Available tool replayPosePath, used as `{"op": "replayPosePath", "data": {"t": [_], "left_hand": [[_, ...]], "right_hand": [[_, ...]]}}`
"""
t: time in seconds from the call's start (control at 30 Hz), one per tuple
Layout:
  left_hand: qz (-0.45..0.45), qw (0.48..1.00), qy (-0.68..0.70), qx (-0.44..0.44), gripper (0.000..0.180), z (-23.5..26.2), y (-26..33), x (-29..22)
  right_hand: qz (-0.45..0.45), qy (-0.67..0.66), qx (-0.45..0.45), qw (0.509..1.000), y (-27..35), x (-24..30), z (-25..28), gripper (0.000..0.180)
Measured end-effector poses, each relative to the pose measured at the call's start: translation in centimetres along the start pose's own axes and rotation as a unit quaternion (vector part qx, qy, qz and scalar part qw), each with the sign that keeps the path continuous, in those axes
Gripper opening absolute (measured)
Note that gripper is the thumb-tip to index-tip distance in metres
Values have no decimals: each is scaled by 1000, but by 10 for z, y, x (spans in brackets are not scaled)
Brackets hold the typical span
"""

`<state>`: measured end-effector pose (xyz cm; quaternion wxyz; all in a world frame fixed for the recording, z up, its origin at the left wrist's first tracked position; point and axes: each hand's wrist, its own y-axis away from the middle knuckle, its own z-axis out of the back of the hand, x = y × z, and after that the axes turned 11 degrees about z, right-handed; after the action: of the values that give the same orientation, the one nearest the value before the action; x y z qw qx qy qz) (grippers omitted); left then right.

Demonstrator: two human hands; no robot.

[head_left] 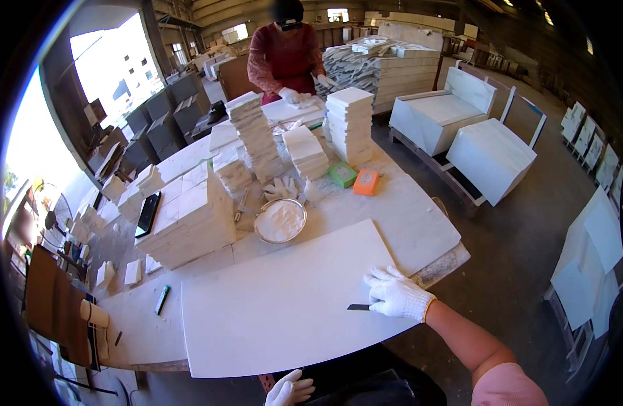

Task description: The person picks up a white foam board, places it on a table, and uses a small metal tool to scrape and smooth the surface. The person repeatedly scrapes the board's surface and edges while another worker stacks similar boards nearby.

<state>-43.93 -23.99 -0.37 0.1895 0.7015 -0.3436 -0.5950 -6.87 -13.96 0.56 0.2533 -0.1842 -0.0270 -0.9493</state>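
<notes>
A large white stone slab [284, 298] lies flat on the work table in front of me. My right hand [396, 294], in a white glove, rests on the slab's right edge and grips a small dark blade [358, 307] that points left across the surface. My left hand [289, 390], also gloved, hovers below the slab's near edge with fingers spread and nothing in it.
A metal bowl of white powder [280, 221] sits behind the slab, beside stacks of white tiles [189, 220], a phone [147, 213], a green box [342, 174] and an orange box [366, 181]. Another person [286, 57] works at the table's far end. White slabs [491, 155] stand on the right.
</notes>
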Motion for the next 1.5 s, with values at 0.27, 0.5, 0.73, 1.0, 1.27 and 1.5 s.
{"op": "replayPosePath", "data": {"t": [0.27,0.5,0.73,1.0,1.27,1.5], "left_hand": [[-18,999,-12,27,55,-7,-4,-22],[-80,996,-7,38,67,-17,-8,-28],[-58,992,-110,-16,37,-13,-24,-36],[-44,998,21,41,56,-8,-50,-34],[-30,998,57,5,59,-2,-54,-56],[-130,984,76,-94,77,20,-56,-95]], "right_hand": [[80,-152,-36,984,-51,28,-34,20],[-78,-593,-14,801,-51,123,-31,18],[38,-558,-55,827,-60,150,-73,39],[102,-473,-83,871,-68,151,-96,51],[28,-533,23,845,-77,149,-59,48],[40,-451,-100,886,-59,118,-66,47]]}}
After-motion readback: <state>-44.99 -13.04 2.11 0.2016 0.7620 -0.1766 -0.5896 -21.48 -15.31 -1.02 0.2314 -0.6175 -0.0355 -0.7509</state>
